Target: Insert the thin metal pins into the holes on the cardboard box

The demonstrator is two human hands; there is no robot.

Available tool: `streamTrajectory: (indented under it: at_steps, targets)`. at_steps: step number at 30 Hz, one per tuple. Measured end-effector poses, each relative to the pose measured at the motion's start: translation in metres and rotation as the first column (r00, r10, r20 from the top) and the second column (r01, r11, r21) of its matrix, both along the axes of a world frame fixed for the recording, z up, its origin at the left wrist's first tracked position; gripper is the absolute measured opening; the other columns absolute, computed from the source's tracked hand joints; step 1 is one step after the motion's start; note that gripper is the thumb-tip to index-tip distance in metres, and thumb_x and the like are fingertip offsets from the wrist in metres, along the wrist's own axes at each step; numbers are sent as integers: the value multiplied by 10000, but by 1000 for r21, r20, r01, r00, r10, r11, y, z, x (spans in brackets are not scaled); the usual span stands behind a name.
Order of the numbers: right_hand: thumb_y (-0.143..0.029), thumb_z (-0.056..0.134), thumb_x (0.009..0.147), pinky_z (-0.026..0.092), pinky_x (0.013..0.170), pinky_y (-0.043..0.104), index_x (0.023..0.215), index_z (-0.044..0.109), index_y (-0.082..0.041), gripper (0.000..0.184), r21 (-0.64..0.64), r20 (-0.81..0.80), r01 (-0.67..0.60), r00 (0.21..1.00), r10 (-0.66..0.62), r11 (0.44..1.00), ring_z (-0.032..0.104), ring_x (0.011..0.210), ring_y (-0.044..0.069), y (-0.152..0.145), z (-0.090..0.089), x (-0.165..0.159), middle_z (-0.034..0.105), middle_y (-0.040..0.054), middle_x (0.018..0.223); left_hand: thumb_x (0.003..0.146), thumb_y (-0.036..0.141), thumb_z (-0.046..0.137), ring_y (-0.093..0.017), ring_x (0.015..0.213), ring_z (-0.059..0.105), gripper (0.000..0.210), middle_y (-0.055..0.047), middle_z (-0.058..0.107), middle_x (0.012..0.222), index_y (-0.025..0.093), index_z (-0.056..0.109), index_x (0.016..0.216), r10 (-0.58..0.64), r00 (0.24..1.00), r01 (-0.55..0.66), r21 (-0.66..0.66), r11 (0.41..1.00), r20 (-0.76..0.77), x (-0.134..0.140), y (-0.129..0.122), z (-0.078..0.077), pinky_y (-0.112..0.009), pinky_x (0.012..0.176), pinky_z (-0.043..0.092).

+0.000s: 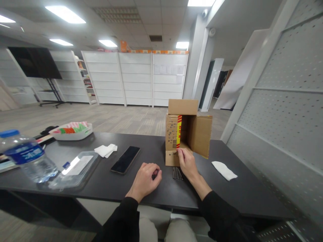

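An open cardboard box [170,132] stands upright on the dark table, its opening towards me. Many small grey dots, like nail or screw heads, cover its left front panel, beside a red and yellow strip [179,131]. My right hand [187,163] is at the panel's lower edge, thumb and forefinger pinched together; whatever is between the fingertips is too small to make out. Just below lie several thin metal nails or screws [177,173] in a row. My left hand [146,178] rests on the table left of them, fingers loosely curled, with nothing visible in it.
Left of my hands lie a black phone [125,160], white tissues [106,150] and a clear plastic case [75,169]. A water bottle [27,156] and a white basket [73,133] stand farther left. Another folded tissue [224,170] is at right, near a perforated panel [282,111].
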State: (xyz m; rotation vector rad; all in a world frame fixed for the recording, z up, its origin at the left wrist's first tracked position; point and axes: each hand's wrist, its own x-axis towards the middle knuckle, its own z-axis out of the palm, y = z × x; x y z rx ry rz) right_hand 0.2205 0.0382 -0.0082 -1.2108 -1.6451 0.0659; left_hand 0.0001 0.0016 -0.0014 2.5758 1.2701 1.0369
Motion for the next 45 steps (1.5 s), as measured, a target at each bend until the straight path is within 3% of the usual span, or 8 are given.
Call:
streamTrajectory:
  at_steps: [8, 13, 19, 33, 39, 45]
  targets:
    - [-323, 348, 1004, 466, 848, 369, 1002, 642, -191, 322, -22, 99, -4, 995, 6, 1000, 630, 901, 223, 2, -5, 0, 684, 94, 951, 871, 221, 481, -136, 665, 574, 138, 0, 614, 689, 195, 578, 776, -1, 1000, 1, -3, 1000, 5, 1, 0, 2, -316, 732, 400]
    - [-313, 451, 958, 440, 825, 372, 1010, 653, -203, 236, -18, 198, 49, 979, -44, 999, 622, 902, 229, 4, -7, 1, 683, 80, 956, 876, 228, 470, -141, 676, 576, 148, -5, 613, 686, 196, 584, 788, -6, 1000, 6, 3, 1000, 2, 0, 0, 1, -320, 738, 399]
    - [-295, 474, 938, 411, 812, 374, 962, 635, -203, 186, -10, 200, 62, 978, -59, 998, 601, 868, 226, 2, -7, 2, 669, 73, 923, 876, 222, 473, -141, 677, 580, 138, 0, 611, 691, 199, 577, 788, -5, 1000, 5, -3, 1000, -3, 0, 0, 0, -320, 746, 400]
    - [-251, 562, 874, 392, 880, 386, 974, 608, -232, 112, -208, 375, -121, 907, 194, 971, 574, 976, 234, -45, 11, 10, 668, 48, 982, 855, 206, 501, -139, 673, 583, 124, 4, 614, 684, 197, 600, 781, 3, 1000, -3, -1, 1000, 13, 1, -2, 2, -307, 731, 400]
    - [-281, 612, 835, 375, 908, 395, 1072, 593, -229, 243, -275, 418, -175, 864, 281, 945, 552, 1032, 244, -57, 9, 9, 660, 64, 1076, 865, 218, 493, -137, 675, 580, 129, 0, 618, 689, 194, 591, 785, -1, 1000, 1, 0, 1000, 11, 1, 0, 1, -312, 734, 395]
    - [-283, 617, 810, 356, 931, 413, 1131, 580, -230, 328, -304, 427, -164, 857, 288, 938, 534, 1061, 259, -58, 9, 7, 645, 78, 1129, 869, 220, 491, -138, 683, 580, 128, 6, 611, 691, 194, 577, 778, -4, 1000, 4, -11, 1000, 8, 1, -1, 0, -315, 741, 381]
